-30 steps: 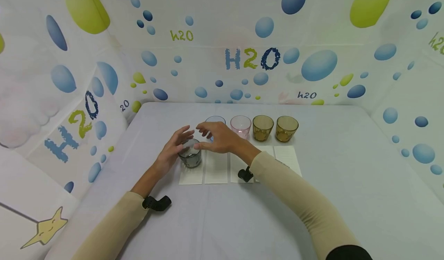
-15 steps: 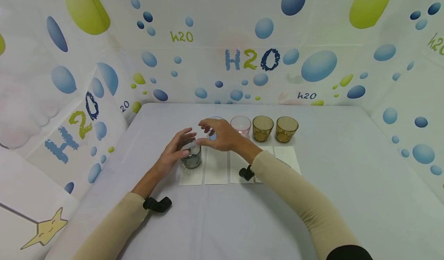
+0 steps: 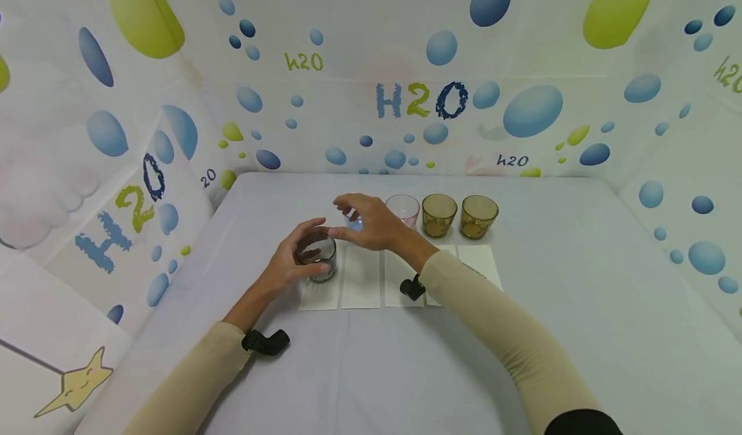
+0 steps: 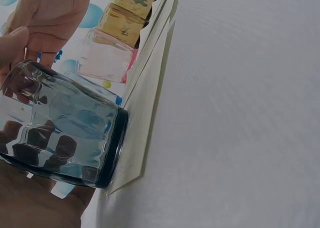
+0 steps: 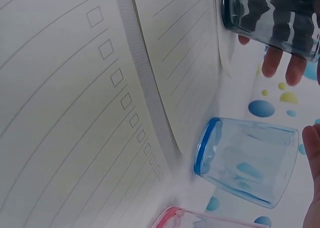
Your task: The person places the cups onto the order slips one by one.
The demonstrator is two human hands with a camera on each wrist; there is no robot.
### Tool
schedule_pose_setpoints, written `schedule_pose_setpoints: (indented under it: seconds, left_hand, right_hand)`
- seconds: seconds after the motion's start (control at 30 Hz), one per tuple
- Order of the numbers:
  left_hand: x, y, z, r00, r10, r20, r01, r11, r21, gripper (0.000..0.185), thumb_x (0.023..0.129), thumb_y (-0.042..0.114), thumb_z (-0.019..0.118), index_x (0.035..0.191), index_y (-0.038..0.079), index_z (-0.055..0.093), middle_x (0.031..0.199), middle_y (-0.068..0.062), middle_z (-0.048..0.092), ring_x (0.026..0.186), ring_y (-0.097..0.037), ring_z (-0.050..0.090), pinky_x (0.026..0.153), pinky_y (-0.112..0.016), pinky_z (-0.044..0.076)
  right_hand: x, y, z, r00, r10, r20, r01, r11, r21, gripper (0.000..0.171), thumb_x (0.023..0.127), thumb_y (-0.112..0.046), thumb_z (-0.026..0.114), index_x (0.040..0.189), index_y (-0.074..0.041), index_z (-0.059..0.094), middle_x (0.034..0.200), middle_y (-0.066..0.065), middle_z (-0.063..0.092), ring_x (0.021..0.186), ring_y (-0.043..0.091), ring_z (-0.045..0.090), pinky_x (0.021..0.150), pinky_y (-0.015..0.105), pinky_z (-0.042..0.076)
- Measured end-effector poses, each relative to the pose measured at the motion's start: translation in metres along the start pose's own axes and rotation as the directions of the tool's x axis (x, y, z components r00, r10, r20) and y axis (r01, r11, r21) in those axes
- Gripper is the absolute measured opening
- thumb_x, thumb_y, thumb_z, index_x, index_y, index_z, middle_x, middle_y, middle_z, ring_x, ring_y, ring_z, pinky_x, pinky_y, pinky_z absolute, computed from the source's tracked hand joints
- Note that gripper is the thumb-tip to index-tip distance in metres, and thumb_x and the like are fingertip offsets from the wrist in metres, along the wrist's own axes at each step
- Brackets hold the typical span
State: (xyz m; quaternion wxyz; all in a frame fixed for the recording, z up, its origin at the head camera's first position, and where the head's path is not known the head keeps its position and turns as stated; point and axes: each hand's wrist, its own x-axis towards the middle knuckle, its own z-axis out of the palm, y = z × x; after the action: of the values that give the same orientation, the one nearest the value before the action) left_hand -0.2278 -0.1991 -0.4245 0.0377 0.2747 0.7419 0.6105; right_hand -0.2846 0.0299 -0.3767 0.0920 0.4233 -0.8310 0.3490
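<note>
Left grip point(image 3: 288, 262) curled round smoky grey faceted glass point(image 3: 316, 256), right grip point(image 3: 371, 223) loose-fingered, empty

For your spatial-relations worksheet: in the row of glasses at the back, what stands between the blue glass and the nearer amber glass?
The pink glass stands between the blue glass and the nearer amber glass, seen clearest in the head view.

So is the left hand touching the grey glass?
Touching. The head view shows the left hand wrapped round the grey glass; the left wrist view shows its fingers through the glass wall.
</note>
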Motion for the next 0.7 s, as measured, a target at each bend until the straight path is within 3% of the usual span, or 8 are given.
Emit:
schedule_pose_setpoints:
  seconds: [0.23, 0.4, 0.5, 0.7]
  left_hand:
    - [-0.001, 0.008, 0.002, 0.999, -0.03, -0.019, 0.03, 0.999, 0.02, 0.076, 0.078, 0.002, 0.074, 0.143, 0.007, 0.033, 0.138, -0.012, 0.043, 0.128, -0.034, 0.041, 0.106, -0.054, 0.034]
    - [-0.002, 0.019, 0.005, 1.0, -0.017, -0.011, 0.017, 1.0, 0.0, 0.071, 0.079, 0.0, 0.072, 0.14, 0.0, 0.034, 0.136, -0.022, 0.042, 0.125, -0.043, 0.04, 0.104, -0.058, 0.033]
    - [-0.002, 0.014, 0.005, 1.0, -0.008, -0.011, 0.008, 1.0, -0.013, 0.069, 0.08, -0.001, 0.071, 0.139, 0.002, 0.036, 0.135, -0.024, 0.043, 0.124, -0.042, 0.042, 0.103, -0.056, 0.035]
    - [-0.001, -0.003, 0.004, 1.0, -0.004, -0.029, 0.004, 1.0, -0.016, 0.066, 0.08, 0.001, 0.071, 0.137, 0.008, 0.04, 0.134, -0.015, 0.046, 0.123, -0.033, 0.047, 0.103, -0.049, 0.039]
  right_hand:
    - [0.001, 0.0, 0.002, 1.0, 0.016, -0.014, -0.016, 1.0, 0.002, 0.059, 0.082, -0.037, 0.071, 0.13, -0.009, 0.051, 0.117, 0.003, 0.059, 0.1, 0.012, 0.056, 0.085, 0.027, 0.051]
    - [0.001, 0.002, 0.002, 0.999, 0.009, -0.032, -0.009, 1.0, -0.006, 0.059, 0.083, -0.038, 0.071, 0.13, -0.01, 0.051, 0.117, 0.003, 0.058, 0.103, 0.012, 0.055, 0.087, 0.029, 0.051]
    - [0.001, 0.003, 0.002, 0.999, 0.009, -0.04, -0.009, 1.0, -0.018, 0.059, 0.083, -0.039, 0.07, 0.131, -0.01, 0.051, 0.118, 0.002, 0.058, 0.104, 0.012, 0.054, 0.088, 0.029, 0.051]
    - [0.0, 0.005, 0.002, 0.998, 0.005, -0.057, -0.006, 1.0, -0.026, 0.063, 0.083, -0.044, 0.069, 0.132, -0.009, 0.05, 0.118, 0.004, 0.058, 0.104, 0.02, 0.056, 0.087, 0.033, 0.051]
